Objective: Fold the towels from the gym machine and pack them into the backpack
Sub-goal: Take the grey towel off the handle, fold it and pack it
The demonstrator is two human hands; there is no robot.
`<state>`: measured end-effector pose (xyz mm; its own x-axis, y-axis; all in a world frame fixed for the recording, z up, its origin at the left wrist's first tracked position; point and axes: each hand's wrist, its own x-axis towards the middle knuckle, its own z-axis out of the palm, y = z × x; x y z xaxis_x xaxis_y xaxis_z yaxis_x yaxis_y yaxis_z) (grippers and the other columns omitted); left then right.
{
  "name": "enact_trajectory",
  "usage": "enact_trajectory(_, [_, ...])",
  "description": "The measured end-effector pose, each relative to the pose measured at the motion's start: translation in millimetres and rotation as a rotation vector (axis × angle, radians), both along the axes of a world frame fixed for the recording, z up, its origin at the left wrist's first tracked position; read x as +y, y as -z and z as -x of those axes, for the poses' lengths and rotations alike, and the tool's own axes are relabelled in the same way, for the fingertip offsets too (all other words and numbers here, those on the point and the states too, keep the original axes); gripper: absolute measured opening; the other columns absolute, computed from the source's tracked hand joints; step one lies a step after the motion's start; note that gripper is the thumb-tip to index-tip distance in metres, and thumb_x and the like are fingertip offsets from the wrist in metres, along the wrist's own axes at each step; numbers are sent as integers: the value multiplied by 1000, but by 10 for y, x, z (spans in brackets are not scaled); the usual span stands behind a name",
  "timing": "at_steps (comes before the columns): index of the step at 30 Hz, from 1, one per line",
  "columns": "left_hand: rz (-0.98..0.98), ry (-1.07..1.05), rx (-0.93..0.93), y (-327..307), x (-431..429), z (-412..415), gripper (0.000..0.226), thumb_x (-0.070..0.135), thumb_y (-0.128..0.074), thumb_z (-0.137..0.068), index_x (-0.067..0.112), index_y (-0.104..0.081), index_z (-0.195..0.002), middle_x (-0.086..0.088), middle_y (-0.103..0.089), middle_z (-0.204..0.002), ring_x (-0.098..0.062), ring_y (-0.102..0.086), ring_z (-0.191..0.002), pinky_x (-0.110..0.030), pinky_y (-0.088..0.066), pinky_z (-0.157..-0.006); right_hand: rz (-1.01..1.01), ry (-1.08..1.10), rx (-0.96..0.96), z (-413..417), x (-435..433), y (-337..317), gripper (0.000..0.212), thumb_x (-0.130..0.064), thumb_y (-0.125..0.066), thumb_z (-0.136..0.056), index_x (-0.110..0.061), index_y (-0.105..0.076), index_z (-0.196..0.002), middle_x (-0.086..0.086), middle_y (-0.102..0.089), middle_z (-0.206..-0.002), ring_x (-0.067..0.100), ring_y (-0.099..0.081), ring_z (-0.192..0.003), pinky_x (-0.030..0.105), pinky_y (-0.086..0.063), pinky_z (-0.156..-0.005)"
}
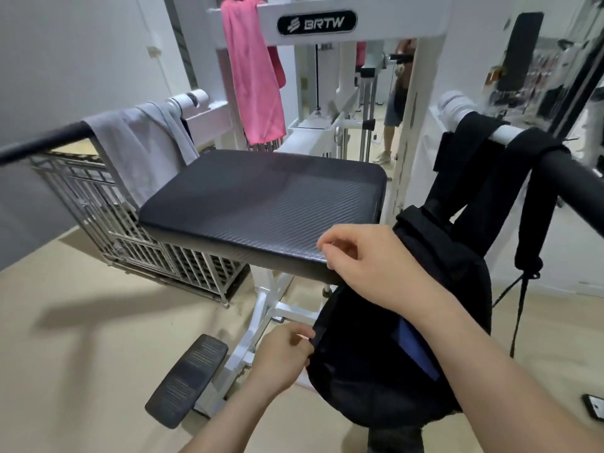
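A black backpack [366, 371] hangs by its straps from the right handle bar of the white gym machine [330, 21]. Something blue [418, 351] shows inside its open top. My left hand [284, 358] pinches the left edge of the backpack's opening. My right hand [366, 259] hovers above the bag at the corner of the black seat pad [261, 207], fingers curled with nothing visible in them. A pink towel [251, 76] hangs from the machine's top frame. A grey towel [143, 148] is draped over the left handle bar.
A metal wire cage [137, 237] stands on the floor at left behind the seat. A black foot pedal [186, 377] sticks out below the seat. A mirror behind the machine reflects a person. A phone [595, 410] lies on the floor at right.
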<state>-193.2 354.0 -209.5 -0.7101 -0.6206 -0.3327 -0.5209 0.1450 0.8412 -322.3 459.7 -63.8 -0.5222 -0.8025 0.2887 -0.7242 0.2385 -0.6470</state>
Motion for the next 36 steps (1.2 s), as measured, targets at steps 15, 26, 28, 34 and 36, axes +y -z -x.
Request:
enact_trajectory(15, [652, -536, 420, -1408, -2378, -399, 41, 4, -49, -80, 34, -64, -104, -2, -61, -104, -21, -57, -97, -36, -44, -90, -95, -223, -32, -44, -2114, -526, 62, -31, -52, -93, -33, -25, -149, -1, -50, -141, 17, -54, -120, 31, -44, -95])
enact_trajectory(26, [525, -402, 211, -1554, -4439, -22, 53, 9, -49, -88, 25, -49, -139, -5, -50, -144, -22, -46, -131, -35, -38, -109, 18, -213, -520, -334, -4232, -384, 82, -16, -62, -85, -34, -17, -152, -6, -29, -155, 12, -40, -134, 41, -43, -106])
enact_trajectory(28, [439, -396, 363, -1635, -4450, -89, 52, 1, -47, -89, 24, -55, -135, 0, -62, -131, -9, -56, -120, -24, -43, -101, -58, -265, -415, -435, -4447, -356, 95, -18, -65, -82, -36, -5, -153, -5, -26, -156, 13, -36, -136, 31, -43, -102])
enact_trajectory(34, [912, -78, 657, -1796, -4304, -392, 51, -8, -59, -71, 20, -72, -112, 8, -72, -104, -4, -66, -95, -12, -48, -83, 302, 13, -352, -664, -4896, -226, 31, -2, -49, -88, -27, -62, -102, -5, -67, -93, 11, -66, -85, 42, -55, -84])
enact_trajectory(36, [1171, -24, 454, -1777, -4540, -379, 55, -7, -65, -70, 16, -64, -121, -7, -62, -127, -20, -57, -119, -23, -46, -92, 382, 70, -462, -667, -4945, -242, 33, 2, -41, -90, -19, -64, -78, -5, -64, -75, 10, -65, -64, 43, -56, -77])
